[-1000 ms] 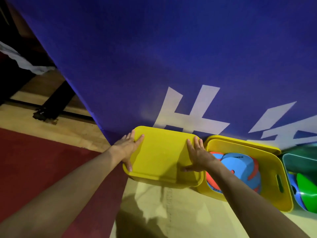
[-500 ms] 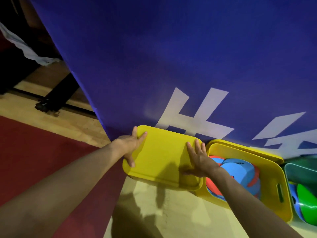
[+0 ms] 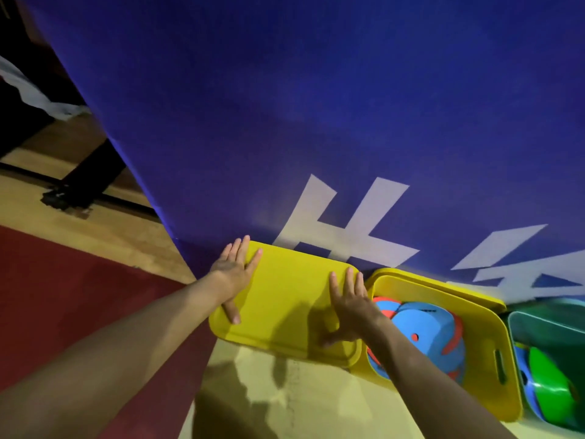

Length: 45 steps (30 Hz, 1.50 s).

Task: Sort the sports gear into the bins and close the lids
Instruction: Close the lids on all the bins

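The floor is pale wood with a dark red area at the left. On it, against a blue banner, stand three bins side by side — a lidded yellow bin, an open yellow bin, and a green bin at the right edge.

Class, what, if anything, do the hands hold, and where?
Nothing is gripped: the left hand and right hand press flat on the yellow lid, at its left and right ends.

Large white characters on blue banner, cropped, not readable.
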Each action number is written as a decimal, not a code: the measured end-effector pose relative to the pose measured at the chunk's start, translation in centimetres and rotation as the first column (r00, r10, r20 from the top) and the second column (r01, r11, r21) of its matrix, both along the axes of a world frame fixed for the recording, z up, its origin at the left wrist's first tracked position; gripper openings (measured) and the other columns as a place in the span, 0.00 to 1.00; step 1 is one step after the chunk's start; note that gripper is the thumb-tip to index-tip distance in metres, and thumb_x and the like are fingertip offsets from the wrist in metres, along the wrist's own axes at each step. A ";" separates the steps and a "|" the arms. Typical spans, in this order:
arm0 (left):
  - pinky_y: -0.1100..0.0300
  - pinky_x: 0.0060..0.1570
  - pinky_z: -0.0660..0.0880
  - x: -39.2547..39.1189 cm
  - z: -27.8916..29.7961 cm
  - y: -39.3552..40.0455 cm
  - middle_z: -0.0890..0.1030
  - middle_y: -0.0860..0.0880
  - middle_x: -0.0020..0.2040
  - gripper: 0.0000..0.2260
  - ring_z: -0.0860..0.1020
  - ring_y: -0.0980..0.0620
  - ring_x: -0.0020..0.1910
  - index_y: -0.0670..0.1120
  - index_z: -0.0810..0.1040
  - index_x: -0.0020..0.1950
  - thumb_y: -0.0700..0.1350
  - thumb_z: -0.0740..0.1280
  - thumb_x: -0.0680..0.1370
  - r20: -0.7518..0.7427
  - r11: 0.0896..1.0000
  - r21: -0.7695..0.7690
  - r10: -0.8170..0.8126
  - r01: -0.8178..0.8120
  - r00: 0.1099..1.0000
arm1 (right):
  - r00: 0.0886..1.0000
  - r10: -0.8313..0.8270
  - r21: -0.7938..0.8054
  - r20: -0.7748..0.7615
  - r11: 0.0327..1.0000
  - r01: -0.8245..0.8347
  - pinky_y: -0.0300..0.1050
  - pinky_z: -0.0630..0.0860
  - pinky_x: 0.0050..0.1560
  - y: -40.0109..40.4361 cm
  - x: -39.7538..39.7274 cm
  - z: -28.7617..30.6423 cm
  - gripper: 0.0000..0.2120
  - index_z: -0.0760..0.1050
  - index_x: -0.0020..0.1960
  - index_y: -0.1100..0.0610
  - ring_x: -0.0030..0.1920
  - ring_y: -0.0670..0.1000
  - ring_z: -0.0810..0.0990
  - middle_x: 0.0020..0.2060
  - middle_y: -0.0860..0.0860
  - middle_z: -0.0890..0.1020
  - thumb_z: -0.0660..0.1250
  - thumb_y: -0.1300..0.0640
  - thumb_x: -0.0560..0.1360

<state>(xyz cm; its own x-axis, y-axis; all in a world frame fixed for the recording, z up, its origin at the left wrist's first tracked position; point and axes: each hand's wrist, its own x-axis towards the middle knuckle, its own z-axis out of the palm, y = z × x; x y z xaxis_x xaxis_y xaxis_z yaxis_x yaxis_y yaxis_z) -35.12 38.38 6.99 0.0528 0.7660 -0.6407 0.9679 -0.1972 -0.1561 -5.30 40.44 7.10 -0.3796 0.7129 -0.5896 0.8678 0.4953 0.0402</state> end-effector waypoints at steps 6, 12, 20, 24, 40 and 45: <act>0.42 0.78 0.36 -0.3 -0.8 0.4 0.26 0.26 0.73 0.80 0.31 0.29 0.77 0.40 0.26 0.78 0.68 0.82 0.53 0.061 1.000 0.001 0.017 -0.017 0.998 | 1.000 -0.005 -0.010 -0.009 1.000 0.005 0.67 0.47 0.78 0.4 -0.2 -0.4 0.75 0.33 0.82 0.60 0.77 0.76 0.39 0.78 0.72 0.37 0.79 0.29 0.58; 0.43 0.79 0.42 -0.3 -0.8 0.1 0.25 0.28 0.74 0.79 0.30 0.30 0.77 0.42 0.25 0.78 0.67 0.83 0.54 0.077 1.000 0.010 0.027 -0.028 0.997 | 1.000 -0.003 0.017 -0.030 1.000 0.003 0.67 0.47 0.78 0.1 -0.1 -1.2 0.73 0.33 0.82 0.58 0.77 0.76 0.37 0.78 0.71 0.36 0.78 0.31 0.60; 0.41 0.79 0.53 -0.6 -0.2 0.2 0.24 0.33 0.76 0.78 0.30 0.33 0.78 0.47 0.23 0.77 0.63 0.85 0.56 0.160 0.996 -0.045 0.086 -0.079 0.983 | 0.999 -0.026 0.005 -0.040 1.000 0.026 0.67 0.45 0.78 -0.1 0.2 -0.9 0.73 0.31 0.81 0.59 0.77 0.75 0.35 0.78 0.70 0.34 0.77 0.29 0.61; 0.41 0.76 0.59 -0.4 0.4 0.0 0.32 0.34 0.80 0.75 0.44 0.29 0.80 0.48 0.27 0.80 0.65 0.83 0.57 0.123 0.998 0.002 0.064 -0.065 0.990 | 0.999 -0.033 0.002 -0.036 0.999 0.033 0.66 0.46 0.78 -0.6 0.2 0.2 0.72 0.30 0.81 0.59 0.78 0.74 0.36 0.79 0.68 0.34 0.75 0.28 0.63; 0.41 0.70 0.68 0.0 0.9 3.0 0.57 0.37 0.78 0.48 0.62 0.35 0.75 0.42 0.43 0.84 0.56 0.73 0.78 0.215 0.962 0.084 0.239 -0.262 0.947 | 0.978 -0.172 -0.099 -0.120 0.982 0.161 0.71 0.52 0.78 -4.7 1.1 -1.4 0.57 0.33 0.83 0.52 0.77 0.78 0.44 0.80 0.63 0.33 0.66 0.29 0.73; 0.33 0.76 0.56 0.0 0.1 0.9 0.25 0.41 0.79 0.69 0.36 0.30 0.79 0.48 0.26 0.80 0.69 0.78 0.64 0.177 0.997 -0.032 0.079 -0.075 0.981 | 0.990 -0.114 -0.079 -0.081 0.991 0.108 0.74 0.49 0.76 -4.4 1.2 -2.4 0.69 0.32 0.82 0.54 0.76 0.80 0.40 0.79 0.65 0.32 0.69 0.22 0.63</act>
